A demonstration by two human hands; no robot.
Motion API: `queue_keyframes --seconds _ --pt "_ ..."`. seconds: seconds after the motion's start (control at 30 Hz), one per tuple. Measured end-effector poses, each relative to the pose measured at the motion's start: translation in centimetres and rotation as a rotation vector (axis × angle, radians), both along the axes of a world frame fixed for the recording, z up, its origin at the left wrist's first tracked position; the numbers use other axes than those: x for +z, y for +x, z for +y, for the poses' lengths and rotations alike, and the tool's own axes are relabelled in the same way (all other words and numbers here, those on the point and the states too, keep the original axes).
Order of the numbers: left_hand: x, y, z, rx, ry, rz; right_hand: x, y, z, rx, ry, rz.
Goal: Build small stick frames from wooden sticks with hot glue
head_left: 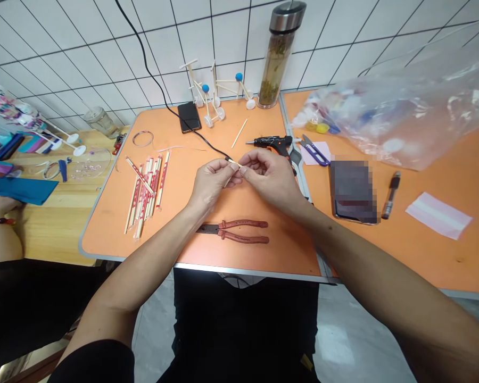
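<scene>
Over the middle of the orange table (295, 260), my left hand (211, 182) and my right hand (273, 175) meet, fingertips almost touching. Both pinch a short, pale wooden stick (234, 163) between thumb and forefinger; much of it is hidden by the fingers. Below the hands lie pliers (245, 223) with reddish-brown handles. A black glue gun (273, 142) rests just beyond my right hand. Farther back is a loose thin wooden stick (239, 133). Left of my left hand, several chopsticks in red-and-clear wrappers (146, 186) lie in a pile.
Stick models with blue balls (238, 77) and white wheels stand by the tiled wall, beside a tall tea bottle (277, 64). A black cable (155, 74) crosses to the glue gun. At right are purple snips (316, 150), a phone (353, 189), a pen (391, 196) and a plastic bag (415, 106). Another person's arm (2, 239) is at far left.
</scene>
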State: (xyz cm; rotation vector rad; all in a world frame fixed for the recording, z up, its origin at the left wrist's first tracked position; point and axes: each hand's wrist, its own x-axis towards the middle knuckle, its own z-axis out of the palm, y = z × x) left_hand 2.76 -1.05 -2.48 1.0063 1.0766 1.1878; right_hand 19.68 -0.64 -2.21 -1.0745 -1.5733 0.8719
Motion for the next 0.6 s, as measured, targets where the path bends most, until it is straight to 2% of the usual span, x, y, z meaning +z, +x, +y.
queue_keyframes --seconds 0.17,0.4,0.6 --pt "-0.44 0.14 0.15 -0.056 -0.006 -0.07 -0.22 0.25 0.26 -0.028 -0.002 -0.026" --pt "-0.15 0.45 0.3 -0.002 0.013 -0.074 0.11 0.27 0.2 -0.031 -0.014 -0.016" --pt "-0.34 0.18 0.23 -0.057 -0.012 -0.136 0.17 0.32 0.26 -0.04 0.007 0.022"
